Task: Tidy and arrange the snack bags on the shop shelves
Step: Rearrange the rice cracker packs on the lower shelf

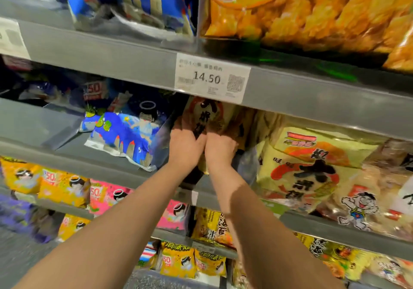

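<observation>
Hands together at frame centre: left hand [186,142] and right hand [220,147] on tan snack bag [209,114], middle shelf [111,172], under price tag [212,77]. Gripping or pressing flat: cannot tell. Bag likely light, slippery, contents brittle; best taken by its side edges.

The scene was lit brightly from above, while the recess under the grey shelf [111,65] was left in shadow. Glare was caught on the orange bag [290,20]. The shelf lines were bowed by the wide lens, and the outer edges were smeared by blur.
</observation>
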